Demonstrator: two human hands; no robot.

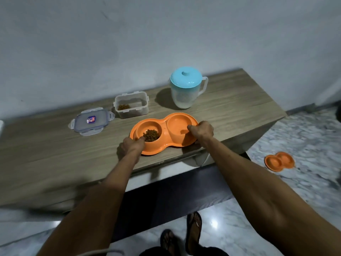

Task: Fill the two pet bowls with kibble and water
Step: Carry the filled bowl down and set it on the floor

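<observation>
An orange plastic double pet bowl point(164, 134), moulded as two round wells joined in a figure-eight, is sitting near the front edge of a low wood-grain table point(55, 150). Its left well is holding a heap of brown kibble point(151, 135); its right well is looking smooth and pale inside, and whether water is lying in it cannot be told. The left hand point(132, 145) is closing over the rim at the kibble end, thumb reaching into the well and touching the pellets. The right hand point(201, 130) is gripping the rim at the other end, thumb hooking over the inner wall.

Behind the bowl, a clear rectangular plastic container point(131, 104) is standing open with a little kibble left in one corner. Its clip-on lid point(91, 121) with a small sticker is lying flat just to the left. A translucent plastic jug with a pale blue lid point(186, 89) is standing upright further back, handle pointing right.

A second orange double bowl point(279, 160) is resting on the marbled floor, right of the table.
</observation>
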